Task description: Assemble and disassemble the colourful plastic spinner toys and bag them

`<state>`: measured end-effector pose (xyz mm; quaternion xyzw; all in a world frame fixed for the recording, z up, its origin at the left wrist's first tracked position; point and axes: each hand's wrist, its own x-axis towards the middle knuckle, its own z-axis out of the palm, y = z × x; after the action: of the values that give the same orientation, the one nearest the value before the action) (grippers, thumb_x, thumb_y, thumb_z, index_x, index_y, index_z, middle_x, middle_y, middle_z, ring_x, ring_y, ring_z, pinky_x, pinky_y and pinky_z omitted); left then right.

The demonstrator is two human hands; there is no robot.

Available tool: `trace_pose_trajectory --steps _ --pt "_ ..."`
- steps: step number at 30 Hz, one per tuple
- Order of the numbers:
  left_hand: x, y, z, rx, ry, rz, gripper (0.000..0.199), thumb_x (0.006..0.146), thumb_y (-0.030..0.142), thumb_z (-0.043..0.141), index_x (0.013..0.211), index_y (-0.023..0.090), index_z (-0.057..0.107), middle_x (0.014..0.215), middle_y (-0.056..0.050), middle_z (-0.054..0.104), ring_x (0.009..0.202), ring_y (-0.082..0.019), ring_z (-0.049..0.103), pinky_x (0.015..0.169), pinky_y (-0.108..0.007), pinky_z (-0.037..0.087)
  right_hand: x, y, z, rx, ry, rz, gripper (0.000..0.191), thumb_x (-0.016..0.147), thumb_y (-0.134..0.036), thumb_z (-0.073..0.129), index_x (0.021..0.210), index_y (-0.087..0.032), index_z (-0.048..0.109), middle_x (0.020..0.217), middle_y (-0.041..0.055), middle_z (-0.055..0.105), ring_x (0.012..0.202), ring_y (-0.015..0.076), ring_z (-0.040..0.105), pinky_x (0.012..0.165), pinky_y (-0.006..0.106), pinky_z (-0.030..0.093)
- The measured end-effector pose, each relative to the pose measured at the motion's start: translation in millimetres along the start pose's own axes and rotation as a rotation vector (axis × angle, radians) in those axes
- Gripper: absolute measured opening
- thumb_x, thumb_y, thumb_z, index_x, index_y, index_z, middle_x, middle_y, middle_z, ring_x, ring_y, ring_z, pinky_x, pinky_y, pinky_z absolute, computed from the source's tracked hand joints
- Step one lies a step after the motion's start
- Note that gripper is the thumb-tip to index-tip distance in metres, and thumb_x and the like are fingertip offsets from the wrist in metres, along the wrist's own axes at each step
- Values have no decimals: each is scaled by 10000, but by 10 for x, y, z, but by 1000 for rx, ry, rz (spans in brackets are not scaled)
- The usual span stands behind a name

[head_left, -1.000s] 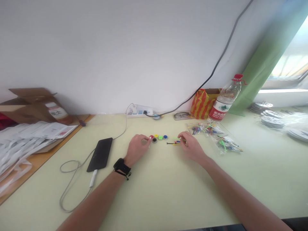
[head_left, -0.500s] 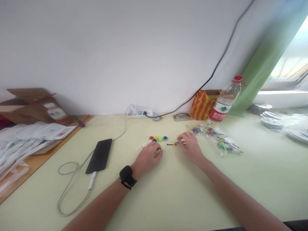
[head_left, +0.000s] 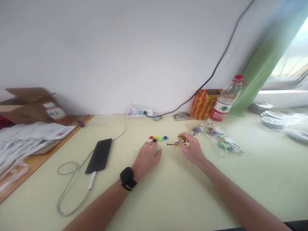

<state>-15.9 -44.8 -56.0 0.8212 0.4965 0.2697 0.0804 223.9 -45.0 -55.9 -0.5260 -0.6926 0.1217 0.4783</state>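
My left hand (head_left: 148,155), with a black watch on the wrist, rests on the table with its thumb apart from the fingers. Its fingertips reach a small black round piece (head_left: 154,141), and a thin white strip (head_left: 140,147) sticks out beside them. Just beyond lie small round pieces in red (head_left: 151,138), yellow (head_left: 156,137), green (head_left: 160,138) and blue (head_left: 165,138). My right hand (head_left: 192,149) pinches a small bright green plastic piece (head_left: 181,139) between thumb and forefinger. Below that hand lie thin black and yellow sticks (head_left: 173,144), partly covered by its fingers.
Clear bags of coloured parts (head_left: 228,146) lie to the right, near a large water bottle (head_left: 220,107) and a striped bag (head_left: 202,104). A phone (head_left: 99,156) with a cable lies left. A power strip (head_left: 139,111) and glasses (head_left: 182,116) sit by the wall.
My right hand has lifted slightly and a green piece now shows in its fingertips. The left fingers have stretched a little, and the black round piece shows more.
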Motion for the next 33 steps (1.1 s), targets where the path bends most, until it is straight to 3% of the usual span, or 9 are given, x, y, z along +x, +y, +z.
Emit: trace_pose_trajectory --steps 4,8,11,20,33 --pt "-12 -2 -3 23 -44 83 191 962 319 584 1116 223 641 1267 -134 666 1196 -350 564 1000 -549 500 -20 15 33 54 -46 -43 190 966 -243 472 1001 -224 658 952 80 741 895 234 679 791 347 513" --pt "-29 -20 17 54 -74 109 363 994 327 545 1331 197 571 1468 -140 562 1322 -359 492 1099 -572 439 -45 43 75 49 -108 -55 225 984 -218 432 1003 -220 656 924 70 731 832 219 675 716 327 508" --pt "-38 -36 39 37 -80 125 394 1004 312 530 1384 212 549 1462 -126 572 1367 -352 466 1136 -564 411 -69 46 114 39 -150 -67 241 982 -183 412 993 -216 650 958 68 735 834 210 681 721 320 519" --pt "-47 -56 92 12 -145 79 379 1044 346 468 1401 254 556 1571 -105 490 1404 -386 419 1147 -671 342 -63 88 276 17 -253 -187 469 881 -11 394 1213 -209 659 1211 115 725 1124 249 681 991 439 536" --pt "-46 -48 87 11 -129 93 339 1036 322 478 1351 254 584 1560 -113 494 1383 -387 432 1123 -674 363 -57 89 337 -43 -318 -188 464 870 21 413 1204 -188 658 1161 128 720 1097 252 674 965 424 543"
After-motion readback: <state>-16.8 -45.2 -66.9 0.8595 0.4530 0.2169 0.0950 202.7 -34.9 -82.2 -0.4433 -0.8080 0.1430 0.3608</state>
